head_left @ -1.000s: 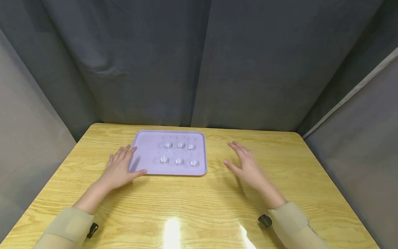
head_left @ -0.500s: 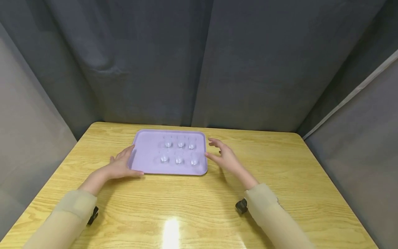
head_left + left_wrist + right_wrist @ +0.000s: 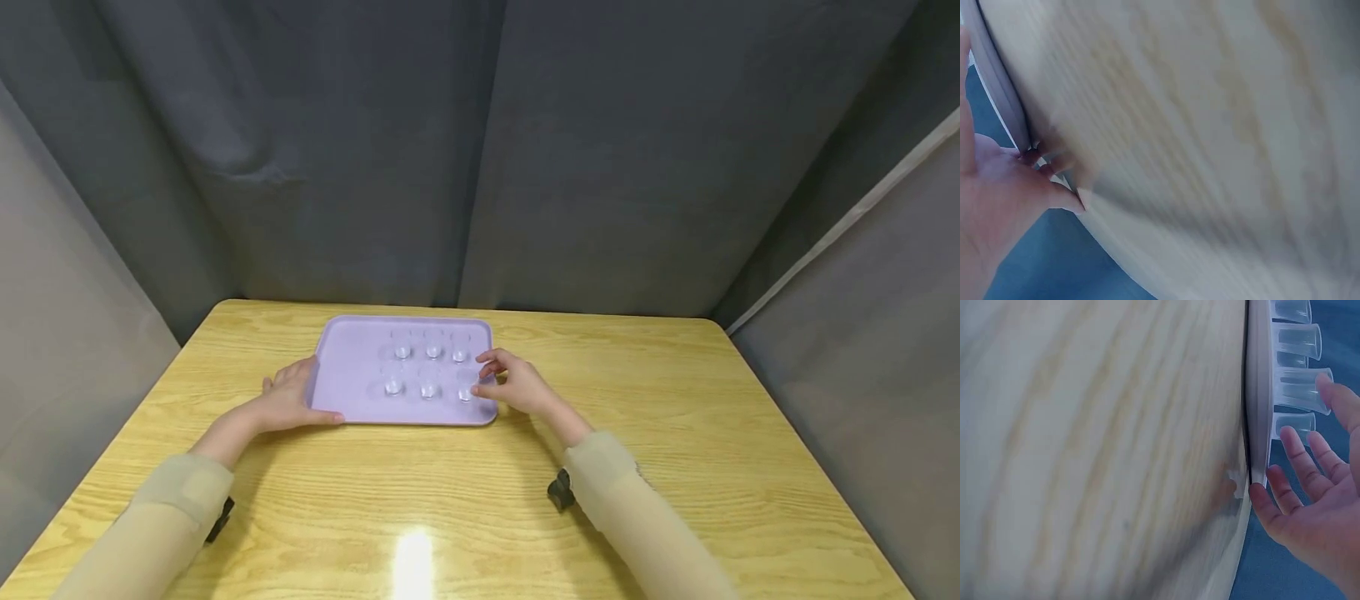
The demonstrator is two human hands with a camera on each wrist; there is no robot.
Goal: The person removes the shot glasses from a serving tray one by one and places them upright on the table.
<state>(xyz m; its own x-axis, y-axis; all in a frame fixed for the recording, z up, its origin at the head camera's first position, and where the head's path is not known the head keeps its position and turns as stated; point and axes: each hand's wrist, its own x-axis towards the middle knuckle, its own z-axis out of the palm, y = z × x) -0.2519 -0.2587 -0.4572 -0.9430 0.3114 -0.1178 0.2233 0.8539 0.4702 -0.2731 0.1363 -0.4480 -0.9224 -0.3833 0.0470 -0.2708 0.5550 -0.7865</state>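
Note:
A lilac tray lies on the wooden table, bearing several small clear cups upright in two rows of three on its right side. My left hand rests at the tray's left edge, fingers along that side and thumb at the front edge; its fingers touch the rim in the left wrist view. Over the tray's right edge, my right hand has loosely bent, spread fingers around the front right cup. In the right wrist view the thumb is at the rim of a cup; contact is unclear.
The wooden table extends in front and to both sides of the tray. Dark grey curtains hang behind it, with lighter panels at left and right. A small black device sits at the right wrist.
My right hand has moved left from the bare table to the front right cup. My left hand has settled against the tray's left edge, its fingers drawn closer together. The cups stand unmoved.

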